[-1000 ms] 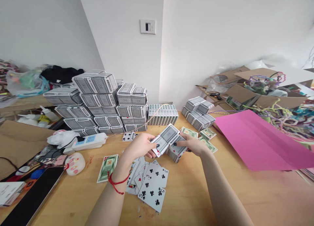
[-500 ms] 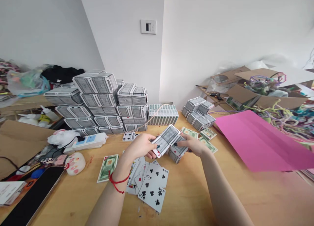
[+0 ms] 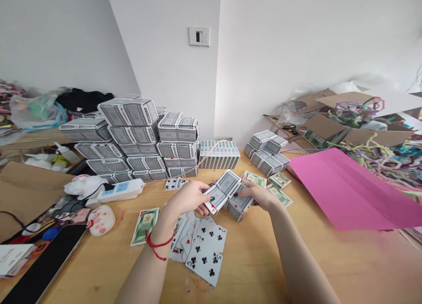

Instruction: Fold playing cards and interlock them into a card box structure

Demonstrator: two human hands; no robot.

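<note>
My left hand [image 3: 195, 197] is closed on folded playing cards [image 3: 224, 186] with grey patterned backs; a red A shows on the white flap at the lower end. My right hand [image 3: 259, 194] grips a block of folded playing cards [image 3: 240, 203], whose backs are also grey. The two pieces meet crosswise between my hands, but how they join is hidden. Under my left wrist lies a loose pile of face-up playing cards [image 3: 207, 255], with a three and a five of clubs on top. Green card boxes [image 3: 278, 194] lie just beyond my right hand.
Stacked folded-card blocks [image 3: 132, 135] rise at the back left, with a smaller card stack [image 3: 267, 152] at the back right. A row of green boxes [image 3: 220, 154] stands between them. Pink paper [image 3: 349, 190] covers the right side. A power strip [image 3: 120, 191] and a phone [image 3: 46, 264] lie left.
The folded cards in my left hand have dipped slightly toward me. Both hands keep their grip, and the things around them have stayed put.
</note>
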